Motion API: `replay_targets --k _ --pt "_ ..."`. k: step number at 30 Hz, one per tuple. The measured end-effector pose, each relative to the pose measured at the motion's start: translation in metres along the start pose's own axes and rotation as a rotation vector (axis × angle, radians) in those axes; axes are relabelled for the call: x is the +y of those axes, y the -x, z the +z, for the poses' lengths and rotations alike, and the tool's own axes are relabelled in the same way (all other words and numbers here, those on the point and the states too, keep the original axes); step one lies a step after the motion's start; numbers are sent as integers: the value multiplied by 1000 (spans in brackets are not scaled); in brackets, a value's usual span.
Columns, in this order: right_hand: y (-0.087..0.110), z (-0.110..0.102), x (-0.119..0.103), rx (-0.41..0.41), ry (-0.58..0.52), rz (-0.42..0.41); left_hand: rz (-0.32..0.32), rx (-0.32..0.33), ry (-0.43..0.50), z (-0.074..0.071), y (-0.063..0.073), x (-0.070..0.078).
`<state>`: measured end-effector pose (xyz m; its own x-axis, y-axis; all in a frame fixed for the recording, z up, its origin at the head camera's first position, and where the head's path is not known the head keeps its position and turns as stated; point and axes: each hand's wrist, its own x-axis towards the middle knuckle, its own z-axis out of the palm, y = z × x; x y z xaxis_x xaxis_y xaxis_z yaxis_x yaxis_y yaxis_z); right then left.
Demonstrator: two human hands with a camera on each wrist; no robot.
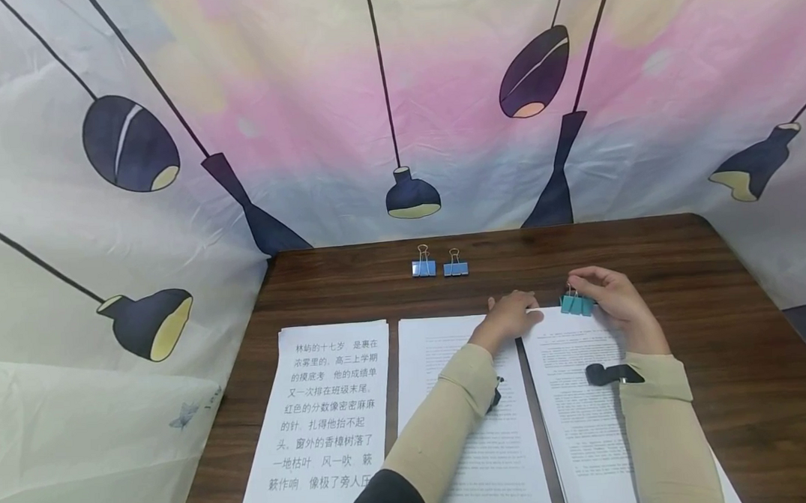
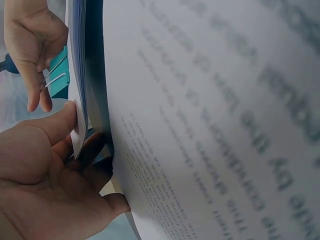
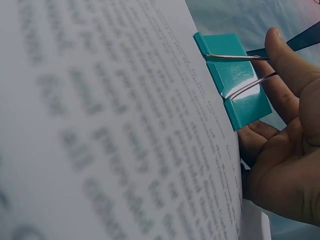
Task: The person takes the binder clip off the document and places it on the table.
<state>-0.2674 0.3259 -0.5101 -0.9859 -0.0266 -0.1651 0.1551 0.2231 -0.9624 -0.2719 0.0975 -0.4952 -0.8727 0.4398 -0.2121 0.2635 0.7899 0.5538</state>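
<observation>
A teal binder clip sits on the top edge of the right-hand paper stack. My right hand holds the clip by its wire handles. In the right wrist view, the clip's body lies over the sheets' edge, the wire handles reaching toward the thumb and fingers. My left hand pinches that stack's top left corner. The left wrist view shows its thumb on one face of the sheets, with fingers behind them. Part of the right stack is hidden under the right forearm.
A middle stack of printed sheets lies under the left forearm. Farther left is a stack with large Chinese print. Two blue binder clips stand near the back of the wooden table. A patterned cloth hangs behind.
</observation>
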Motion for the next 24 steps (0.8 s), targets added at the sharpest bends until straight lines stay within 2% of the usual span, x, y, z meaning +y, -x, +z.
replay_targets --k 11,24 --pt "-1 1 1 18 25 4 3 -6 16 1 -1 -2" --pt "1 1 0 31 10 -13 -4 1 -13 0 0 1"
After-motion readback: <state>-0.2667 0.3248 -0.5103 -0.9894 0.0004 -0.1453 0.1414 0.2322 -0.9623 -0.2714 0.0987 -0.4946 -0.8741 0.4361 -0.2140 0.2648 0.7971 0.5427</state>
